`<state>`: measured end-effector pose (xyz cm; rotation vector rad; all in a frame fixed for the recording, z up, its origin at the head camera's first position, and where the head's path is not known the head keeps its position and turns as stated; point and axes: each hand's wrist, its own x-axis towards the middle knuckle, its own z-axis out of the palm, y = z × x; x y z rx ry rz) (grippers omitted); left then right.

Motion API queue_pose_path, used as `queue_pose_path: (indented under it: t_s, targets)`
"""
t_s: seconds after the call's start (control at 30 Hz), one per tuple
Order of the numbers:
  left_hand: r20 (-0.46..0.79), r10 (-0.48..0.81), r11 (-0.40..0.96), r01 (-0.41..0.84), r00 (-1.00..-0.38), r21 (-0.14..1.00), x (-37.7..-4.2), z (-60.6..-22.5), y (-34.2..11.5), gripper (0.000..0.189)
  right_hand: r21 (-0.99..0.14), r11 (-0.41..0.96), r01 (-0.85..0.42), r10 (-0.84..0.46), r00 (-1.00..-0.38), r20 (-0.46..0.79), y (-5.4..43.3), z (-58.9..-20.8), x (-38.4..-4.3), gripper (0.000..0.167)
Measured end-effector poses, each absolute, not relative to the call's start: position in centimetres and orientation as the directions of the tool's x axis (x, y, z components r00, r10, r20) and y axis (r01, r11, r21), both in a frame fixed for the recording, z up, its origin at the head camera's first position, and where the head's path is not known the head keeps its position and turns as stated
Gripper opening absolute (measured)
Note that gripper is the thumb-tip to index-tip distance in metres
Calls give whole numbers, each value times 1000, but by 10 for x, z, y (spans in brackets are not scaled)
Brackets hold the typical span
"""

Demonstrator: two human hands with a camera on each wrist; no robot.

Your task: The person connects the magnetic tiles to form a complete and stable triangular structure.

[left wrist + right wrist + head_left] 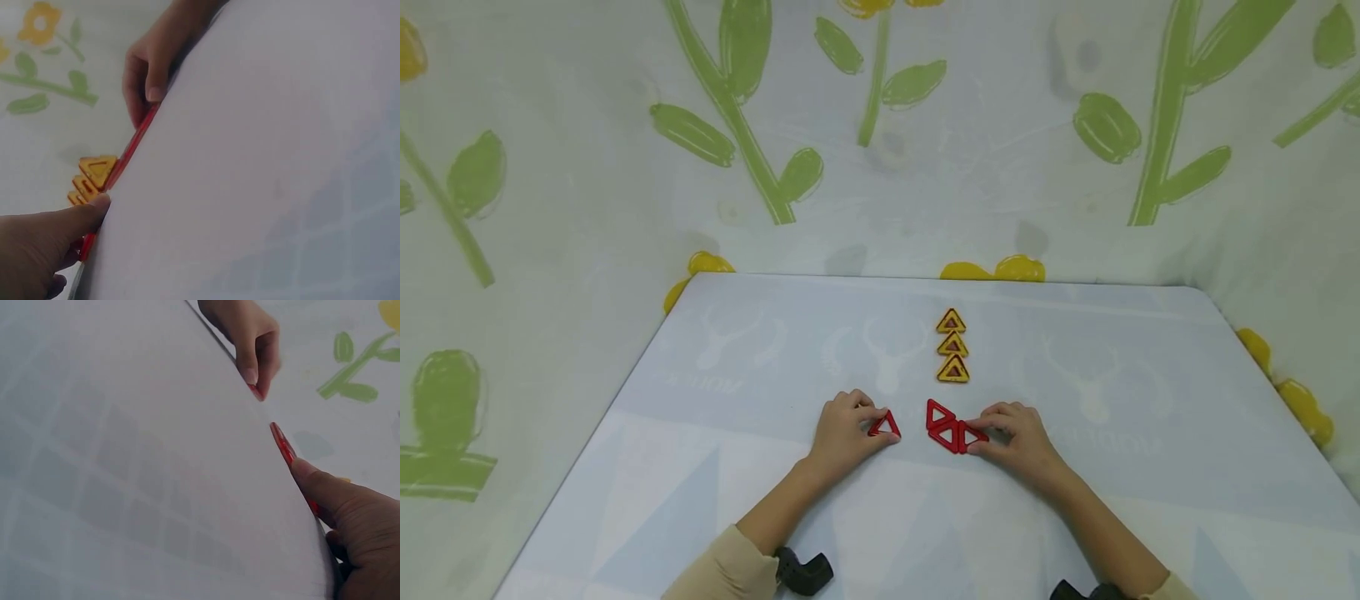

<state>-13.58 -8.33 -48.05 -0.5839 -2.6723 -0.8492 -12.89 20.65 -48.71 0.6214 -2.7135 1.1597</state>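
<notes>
My left hand [846, 429] pinches a red triangular magnetic tile [894, 422] with an open middle, between thumb and fingers. Across a short gap, my right hand [1018, 437] grips another red triangular tile [961, 437] by its right-hand corner. That tile meets a middle red tile [942, 443] edge to edge, and a third red tile [928, 414] adjoins the middle one at its upper left. In the right wrist view the joined red tiles [282, 442] show edge-on, low at the tabletop, with the right thumb [312, 475] on them.
Behind the red tiles, three yellow triangular tiles with darker centers [953, 369] lie in a column pointing away from me. The pale table [737, 333] ends at a back edge against a plant-patterned backdrop [962, 200]. Black wrist bands [805, 573] sit by both sleeves.
</notes>
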Motion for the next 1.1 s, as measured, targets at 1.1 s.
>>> queue_pose_path:
  t_s: [1.1]
  targets:
    - [560, 410, 786, 590, -720, 184, -115, -485, -29, 51, -649, 604, -462, -324, -887, 330, 206, -490, -131, 30]
